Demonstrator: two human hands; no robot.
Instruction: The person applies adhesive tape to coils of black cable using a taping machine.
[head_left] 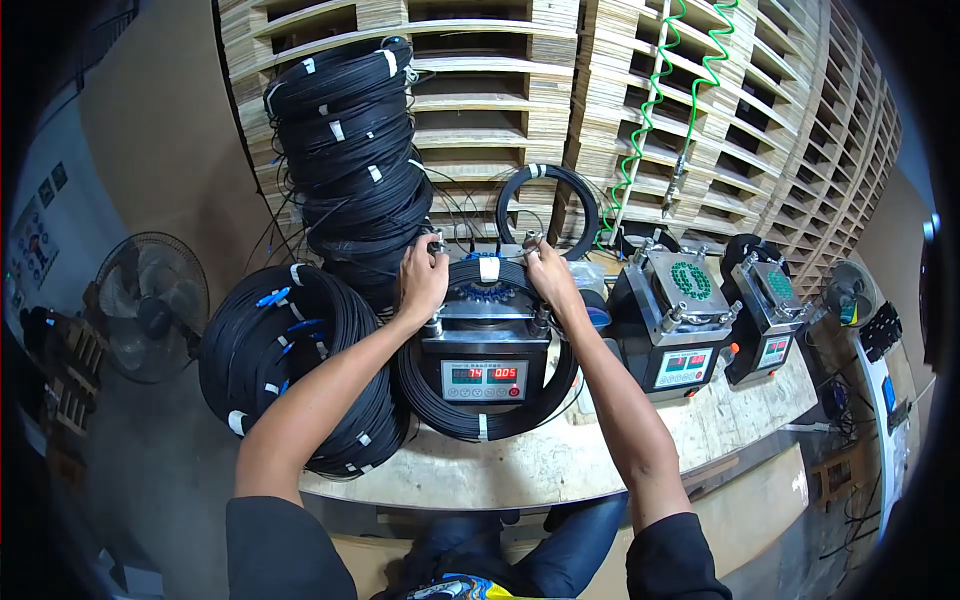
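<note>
A boxy machine [481, 350] with a digital panel [484, 379] stands before me, its red digits lit. A coil of black cable [483, 424] hangs around it, tied with white tape. At the machine's back left corner, my left hand [424, 278] is closed around a metal knob [437, 242]. My right hand [549, 272] has its fingers closed on the matching back right knob [531, 238]. Blue connectors [482, 293] ring the plate on top, partly covered by the cable. Both lower corner knobs show in front of my wrists.
Tall stacks of coiled black cable [345, 150] and more coils [300, 370] crowd the left. Two similar machines [685, 310] [768, 310] stand to the right on the wooden table [450, 475]. Pallets [480, 100] rise behind, with green air hoses [655, 100] hanging. A fan [153, 305] stands left.
</note>
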